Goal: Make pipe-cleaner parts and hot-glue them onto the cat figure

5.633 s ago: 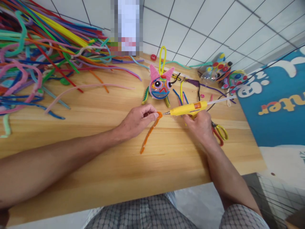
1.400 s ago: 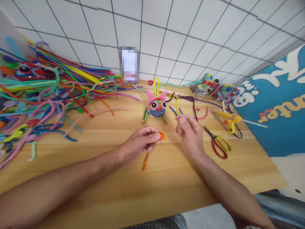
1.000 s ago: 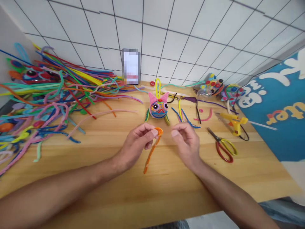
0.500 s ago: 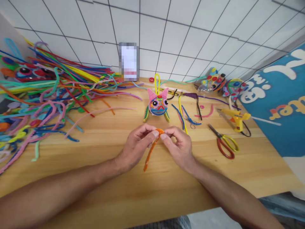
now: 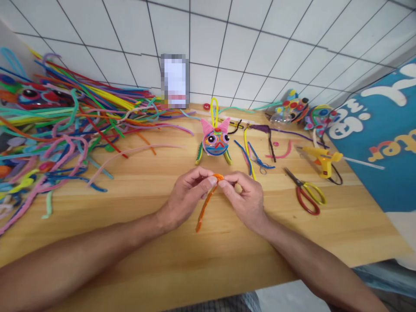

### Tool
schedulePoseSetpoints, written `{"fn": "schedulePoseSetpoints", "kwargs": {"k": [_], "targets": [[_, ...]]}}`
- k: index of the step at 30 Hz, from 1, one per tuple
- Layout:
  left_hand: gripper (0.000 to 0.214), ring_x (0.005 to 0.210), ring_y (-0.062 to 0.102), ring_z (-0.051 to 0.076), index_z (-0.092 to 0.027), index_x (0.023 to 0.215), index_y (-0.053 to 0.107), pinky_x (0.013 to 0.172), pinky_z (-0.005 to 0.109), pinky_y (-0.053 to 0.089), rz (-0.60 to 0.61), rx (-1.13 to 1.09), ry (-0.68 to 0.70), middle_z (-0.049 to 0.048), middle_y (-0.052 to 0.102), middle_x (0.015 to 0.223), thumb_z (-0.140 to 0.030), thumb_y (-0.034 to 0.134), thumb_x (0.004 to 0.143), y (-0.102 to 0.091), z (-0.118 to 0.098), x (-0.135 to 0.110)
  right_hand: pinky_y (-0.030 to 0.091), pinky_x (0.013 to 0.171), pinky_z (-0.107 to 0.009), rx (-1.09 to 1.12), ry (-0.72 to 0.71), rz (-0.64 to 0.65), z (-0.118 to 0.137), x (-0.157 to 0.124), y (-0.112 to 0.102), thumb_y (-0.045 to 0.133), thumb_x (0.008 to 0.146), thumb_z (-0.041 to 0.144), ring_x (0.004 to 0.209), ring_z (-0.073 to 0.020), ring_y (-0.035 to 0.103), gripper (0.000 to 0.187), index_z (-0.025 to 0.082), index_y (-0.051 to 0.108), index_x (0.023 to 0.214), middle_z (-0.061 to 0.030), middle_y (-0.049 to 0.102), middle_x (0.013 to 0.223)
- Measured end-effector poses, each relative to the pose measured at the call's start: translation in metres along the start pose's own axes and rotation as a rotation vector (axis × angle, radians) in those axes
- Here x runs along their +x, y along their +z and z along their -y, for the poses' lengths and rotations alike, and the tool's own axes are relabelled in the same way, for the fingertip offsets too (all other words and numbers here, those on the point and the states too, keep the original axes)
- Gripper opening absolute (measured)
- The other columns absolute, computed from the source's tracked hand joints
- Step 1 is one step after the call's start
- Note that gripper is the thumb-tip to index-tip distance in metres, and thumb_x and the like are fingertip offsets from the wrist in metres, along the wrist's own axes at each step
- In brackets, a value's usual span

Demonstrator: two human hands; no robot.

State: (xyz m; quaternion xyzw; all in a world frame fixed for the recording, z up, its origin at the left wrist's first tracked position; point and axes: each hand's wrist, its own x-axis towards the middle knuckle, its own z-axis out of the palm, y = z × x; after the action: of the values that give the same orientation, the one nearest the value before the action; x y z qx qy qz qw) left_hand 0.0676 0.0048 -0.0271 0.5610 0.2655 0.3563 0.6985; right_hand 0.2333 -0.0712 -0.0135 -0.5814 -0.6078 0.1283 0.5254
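Between my two hands is an orange pipe cleaner (image 5: 204, 212), its upper end bent into a small coil and its free tail hanging down to the left. My left hand (image 5: 191, 195) pinches the coil from the left with thumb and forefinger. From the right, my right hand (image 5: 243, 197) is closed on the same coil. Just beyond my fingertips stands a round animal figure (image 5: 216, 139) with pink ears, big eyes, a blue mouth, green-and-yellow legs and a yellow loop on top.
Many coloured pipe cleaners (image 5: 107, 97) are heaped at the left. Scissors (image 5: 305, 190) and a yellow glue gun (image 5: 321, 159) lie at the right. Loose blue pieces (image 5: 258, 160) lie beside the figure. A phone (image 5: 175, 80) leans on the tiled wall; decorated figures (image 5: 290, 108) stand at the back right.
My hands stay nearly in place on the orange pipe cleaner, with only slight finger movement at the coil. The camera view has shifted a little.
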Motion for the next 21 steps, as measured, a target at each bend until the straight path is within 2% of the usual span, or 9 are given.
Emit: {"fn": "schedulePoseSetpoints", "kwargs": {"k": [13, 21], "targets": [[0.024, 0.058, 0.045, 0.008, -0.018, 0.088, 0.073, 0.056, 0.021, 0.039, -0.031, -0.039, 0.007, -0.0041, 0.057, 0.067, -0.041, 0.078, 0.093, 0.0029, -0.0032, 0.0011, 0.051, 0.064, -0.026, 0.084, 0.084, 0.026, -0.0009, -0.0006, 0.0030, 0.074, 0.093, 0.025, 0.066, -0.0122, 0.062, 0.006, 0.022, 0.071, 0.089, 0.0024, 0.072, 0.076], [0.028, 0.058, 0.044, 0.010, -0.018, 0.088, 0.073, 0.058, 0.024, 0.041, -0.023, -0.001, -0.001, -0.0033, 0.058, 0.067, -0.045, 0.078, 0.092, 0.0049, -0.0052, -0.0004, 0.050, 0.065, -0.027, 0.036, 0.027, 0.004, -0.0014, -0.0026, 0.0027, 0.068, 0.096, 0.022, 0.066, -0.0128, 0.061, 0.013, 0.022, 0.068, 0.083, 0.0026, 0.069, 0.073]]}}
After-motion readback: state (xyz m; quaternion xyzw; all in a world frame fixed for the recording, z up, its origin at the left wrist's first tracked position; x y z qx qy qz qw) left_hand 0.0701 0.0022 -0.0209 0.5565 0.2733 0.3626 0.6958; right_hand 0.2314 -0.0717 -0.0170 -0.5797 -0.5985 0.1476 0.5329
